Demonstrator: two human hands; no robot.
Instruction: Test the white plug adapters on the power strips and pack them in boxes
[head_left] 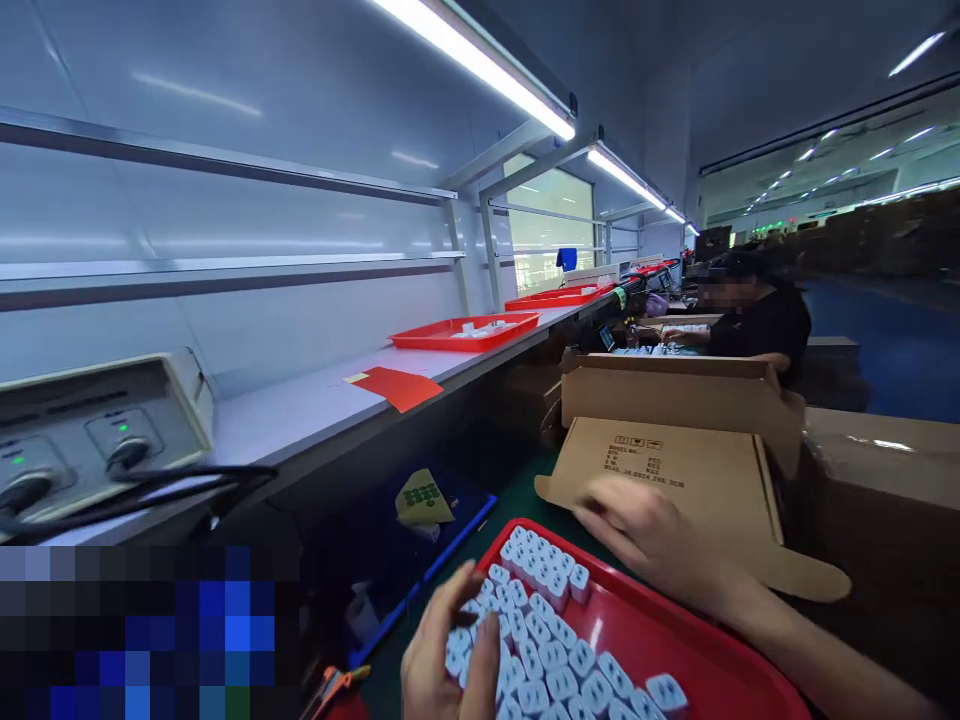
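White blocks (553, 655) are carried in the red tray (637, 630) on the desk (521, 490), bunched along its left side and at its far corner, with bare floor left toward the right edge; over the left edge the left hand (448, 650) is held, thumb and fingers apart, though contact with the blocks cannot be told; above the far right edge, before the carton (675, 465), the right hand (637, 525) is blurred, its grip impossible to tell.
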